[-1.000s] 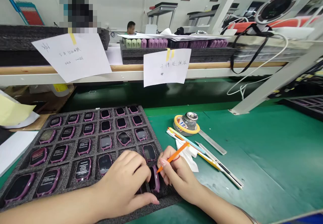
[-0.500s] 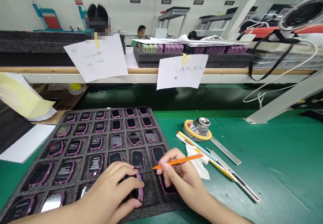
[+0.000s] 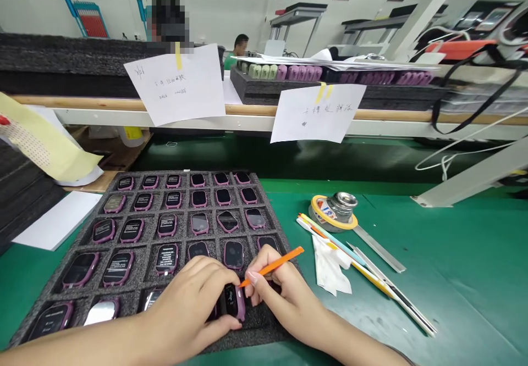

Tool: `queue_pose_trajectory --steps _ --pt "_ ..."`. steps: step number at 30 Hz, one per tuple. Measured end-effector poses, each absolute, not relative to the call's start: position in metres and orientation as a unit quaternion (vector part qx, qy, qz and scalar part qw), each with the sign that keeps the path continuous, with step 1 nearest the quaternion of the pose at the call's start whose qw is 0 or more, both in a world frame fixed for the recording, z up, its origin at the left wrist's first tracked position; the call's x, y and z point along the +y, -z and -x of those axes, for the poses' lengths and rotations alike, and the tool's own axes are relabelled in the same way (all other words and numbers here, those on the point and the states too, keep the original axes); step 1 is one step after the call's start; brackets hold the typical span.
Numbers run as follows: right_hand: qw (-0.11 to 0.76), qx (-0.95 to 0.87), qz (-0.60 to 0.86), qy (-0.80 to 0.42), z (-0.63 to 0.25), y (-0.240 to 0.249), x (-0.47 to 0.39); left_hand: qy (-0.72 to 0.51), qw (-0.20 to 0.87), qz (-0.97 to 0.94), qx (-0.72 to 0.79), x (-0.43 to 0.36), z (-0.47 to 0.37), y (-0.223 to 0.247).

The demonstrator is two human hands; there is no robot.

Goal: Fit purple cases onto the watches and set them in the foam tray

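Note:
A black foam tray holds rows of purple-framed watch bodies with dark screens, some showing text. Near its front right, my left hand grips one purple watch by its edges, tilted up from its slot. My right hand pinches an orange pointed stick, its tip at the upper edge of that watch. The fingers of my right hand partly cover a neighbouring slot.
Right of the tray lie a white tissue, several thin sticks, a metal ruler and a tape roll with a metal-topped jar. Behind runs a shelf with hanging paper notes; two people sit beyond.
The view has shifted. My right hand has moved left towards my left hand, bringing the orange stick's tip to the watch, which now stands more upright in my left hand.

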State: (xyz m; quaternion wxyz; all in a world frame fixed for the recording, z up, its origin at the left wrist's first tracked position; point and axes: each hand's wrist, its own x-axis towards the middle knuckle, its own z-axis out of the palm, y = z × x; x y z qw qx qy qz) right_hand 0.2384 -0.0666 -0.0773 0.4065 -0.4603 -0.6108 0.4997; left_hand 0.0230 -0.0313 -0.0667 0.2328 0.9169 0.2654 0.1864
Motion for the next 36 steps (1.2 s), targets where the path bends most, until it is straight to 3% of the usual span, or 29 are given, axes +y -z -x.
queue_pose_trajectory --steps 7,14,18,24,30,36 --pt "0.408 -0.624 0.455 -0.486 -0.239 0.082 -0.067 -0.185 0.217 -0.922 0.262 -0.031 -0.023 0.064" --pt "0.414 -0.620 0.456 -0.486 -0.239 0.083 -0.067 -0.171 0.103 -0.951 0.237 -0.027 -0.012 0.054" --pt "0.423 -0.597 0.463 -0.501 -0.240 0.085 -0.065 -0.105 0.143 -0.955 0.237 -0.032 -0.001 0.052" --pt "0.448 -0.544 0.476 -0.526 -0.239 0.077 -0.061 -0.108 0.168 -0.936 0.290 -0.041 0.026 0.056" --pt "0.376 -0.595 0.443 -0.555 -0.212 0.061 -0.058 -0.145 0.210 -0.917 0.306 -0.042 0.039 0.069" --pt "0.362 -0.614 0.421 -0.560 -0.194 0.072 -0.048 -0.184 0.196 -0.915 0.301 -0.044 0.036 0.071"
